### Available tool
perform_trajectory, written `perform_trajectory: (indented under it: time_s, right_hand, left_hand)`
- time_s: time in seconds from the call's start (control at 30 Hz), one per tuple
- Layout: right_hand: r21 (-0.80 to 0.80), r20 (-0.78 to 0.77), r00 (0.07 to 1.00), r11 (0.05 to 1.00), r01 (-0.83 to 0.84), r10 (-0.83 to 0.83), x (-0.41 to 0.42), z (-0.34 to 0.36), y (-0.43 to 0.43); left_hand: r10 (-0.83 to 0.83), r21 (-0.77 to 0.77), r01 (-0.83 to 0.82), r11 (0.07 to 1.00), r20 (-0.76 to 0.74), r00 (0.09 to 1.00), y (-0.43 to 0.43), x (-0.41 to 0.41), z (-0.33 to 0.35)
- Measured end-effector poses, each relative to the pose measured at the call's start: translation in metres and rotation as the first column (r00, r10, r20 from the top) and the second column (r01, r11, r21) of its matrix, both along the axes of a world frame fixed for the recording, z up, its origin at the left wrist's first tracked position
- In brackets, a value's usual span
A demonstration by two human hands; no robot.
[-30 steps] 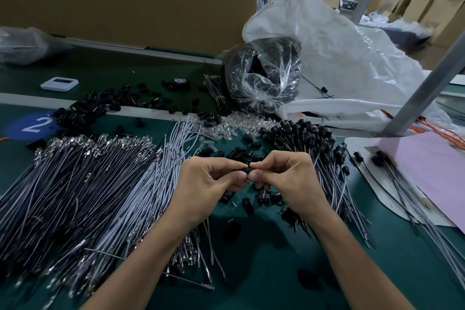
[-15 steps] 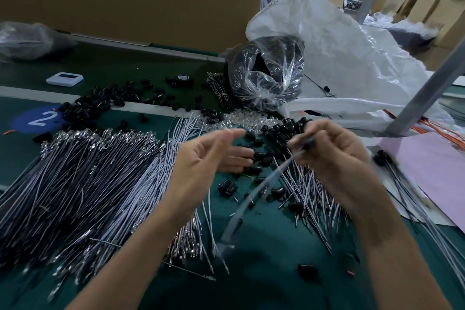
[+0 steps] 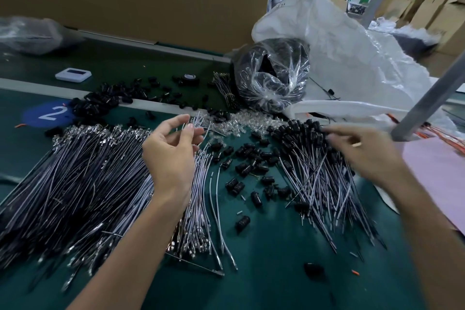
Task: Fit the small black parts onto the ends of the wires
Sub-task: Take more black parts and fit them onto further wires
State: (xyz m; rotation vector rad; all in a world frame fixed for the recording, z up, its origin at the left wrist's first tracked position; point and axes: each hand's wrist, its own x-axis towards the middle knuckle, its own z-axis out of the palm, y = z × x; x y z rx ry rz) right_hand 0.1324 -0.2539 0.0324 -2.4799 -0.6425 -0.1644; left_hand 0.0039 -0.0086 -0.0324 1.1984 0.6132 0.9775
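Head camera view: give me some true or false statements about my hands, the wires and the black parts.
1. The left hand and right hand touch each other. False: they are apart.
2. The right hand is over the capped wires. True.
3. The blue marker reads 2. True.
4. The clear bag of black parts lies beside the wrists. False: it lies farther back, against the white sack.
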Motion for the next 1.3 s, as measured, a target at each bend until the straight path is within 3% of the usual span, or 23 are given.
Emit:
perform_trajectory:
  time_s: [0.1, 0.17, 0.37, 0.57, 0.73, 0.83, 0.93, 1.07, 1.17, 1.3]
  right_hand:
    - [-0.051, -0.162, 0.938, 0.947, -0.318, 0.307, -0.049, -0.022, 0.051]
    - [-0.125, -0.176, 0.901, 0.899, -0.419, 0.396, -0.074, -0.038, 0.085]
    - [-0.410, -0.226, 0.911, 0.815, -0.410, 0.345, -0.104, -0.056, 0.133]
    - [-0.427, -0.237, 0.897, 0.790, -0.440, 0.372, -0.108, -0.054, 0.132]
    - [-0.366, -0.183, 0.956, 0.886, -0.284, 0.231, -0.109, -0.057, 0.125]
    - [-0.453, -0.082, 0.974, 0.862, -0.227, 0.213, -0.111, -0.058, 0.125]
    - [-0.445, -0.089, 0.969, 0.861, -0.247, 0.232, -0.110, -0.060, 0.127]
    - [-0.324, -0.140, 0.957, 0.901, -0.288, 0.255, -0.104, -0.062, 0.124]
    - [0.025, -0.195, 0.934, 0.954, -0.300, 0.299, -0.096, -0.054, 0.114]
    - [0.464, -0.179, 0.913, 0.850, -0.251, 0.368, -0.074, -0.040, 0.091]
  left_hand:
    - [-0.008, 0.046, 0.009, 0.999, -0.021, 1.000, -0.002, 0.002, -0.003]
    - [-0.030, 0.064, 0.032, 0.997, -0.032, 0.999, -0.005, 0.003, -0.005]
    - [-0.020, 0.068, 0.023, 0.997, -0.038, 0.999, -0.005, 0.004, -0.007]
    - [-0.036, 0.073, 0.041, 0.996, -0.065, 0.997, -0.008, 0.003, -0.006]
    - [-0.037, 0.069, 0.041, 0.997, -0.064, 0.997, -0.009, 0.002, -0.005]
    - [-0.036, 0.077, 0.042, 0.996, -0.071, 0.997, -0.010, 0.002, -0.005]
    - [-0.032, 0.074, 0.038, 0.997, -0.071, 0.997, -0.010, 0.003, -0.006]
    - [-0.024, 0.077, 0.030, 0.997, -0.085, 0.996, -0.010, 0.003, -0.007]
    - [-0.020, 0.076, 0.028, 0.997, -0.093, 0.995, -0.010, 0.003, -0.006]
    - [-0.003, 0.114, 0.014, 0.993, -0.097, 0.995, -0.012, 0.003, -0.006]
